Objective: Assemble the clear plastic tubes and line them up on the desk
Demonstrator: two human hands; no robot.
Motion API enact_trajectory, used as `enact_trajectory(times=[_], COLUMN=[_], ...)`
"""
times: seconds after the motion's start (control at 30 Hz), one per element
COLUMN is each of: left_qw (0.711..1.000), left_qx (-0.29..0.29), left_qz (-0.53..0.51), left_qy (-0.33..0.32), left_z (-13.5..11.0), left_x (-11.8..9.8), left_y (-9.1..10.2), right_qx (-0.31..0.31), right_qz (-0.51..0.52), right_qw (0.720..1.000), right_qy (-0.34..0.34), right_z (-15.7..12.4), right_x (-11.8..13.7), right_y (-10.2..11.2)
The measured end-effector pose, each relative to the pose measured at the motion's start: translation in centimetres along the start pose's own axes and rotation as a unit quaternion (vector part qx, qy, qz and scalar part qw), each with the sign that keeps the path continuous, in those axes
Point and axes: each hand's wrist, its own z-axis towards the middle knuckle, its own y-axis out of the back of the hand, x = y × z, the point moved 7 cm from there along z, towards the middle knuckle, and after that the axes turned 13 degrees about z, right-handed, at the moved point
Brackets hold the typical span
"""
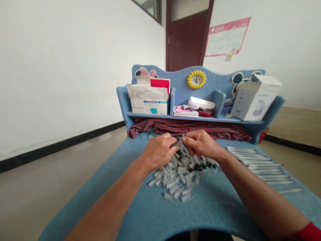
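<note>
Above the far side of a heap of small translucent plastic pieces, both hands work close together. My left hand is closed, thumb and fingers pinched around a small translucent piece. A dark bit shows beside its fingertips. My right hand is also closed in a pinch, with a tiny greyish end poking out at its fingertips; what it holds is mostly hidden. Small black parts lie among the clear pieces, below the right hand. To the right, several slim pale rods with dark ends lie in a row.
The blue table carries a back shelf. On it stand a mask box, papers, a red round tin and a white box. Checked cloth is bunched beneath. A yellow-rimmed clock decorates the backboard.
</note>
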Motion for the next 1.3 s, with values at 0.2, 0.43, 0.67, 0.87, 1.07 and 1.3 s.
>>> enact_trajectory(times=[0.2, 0.43, 0.67, 0.87, 1.07, 1.3], left_qw=[0.999, 0.994, 0.986, 0.991, 0.998, 0.996], left_qx=[-0.023, -0.077, -0.104, -0.083, -0.054, -0.065], left_qz=[0.02, 0.08, 0.132, 0.101, 0.005, 0.032], left_qy=[-0.012, 0.001, 0.016, 0.028, 0.038, 0.046], left_z=[0.0, -0.2, -0.3, -0.2, -0.2, -0.2], left_x=[0.2, -0.4, -1.0, -0.6, 0.0, -0.4], left_y=[-0.1, -0.1, 0.2, 0.0, -0.6, -0.9], right_qx=[-0.005, -0.036, -0.054, -0.034, 0.01, -0.07], right_qz=[-0.025, -0.028, 0.029, 0.039, -0.042, -0.182], right_qw=[0.999, 0.999, 0.994, 0.995, 0.999, 0.977], right_qy=[0.024, -0.015, -0.088, -0.082, 0.022, 0.09], right_z=[-0.1, 0.1, 0.3, 0.3, 0.1, 0.2], right_x=[0.3, -0.4, -1.6, -1.3, 0.3, 0.8], right_y=[0.2, 0.2, -0.1, 0.0, 0.4, 0.5])
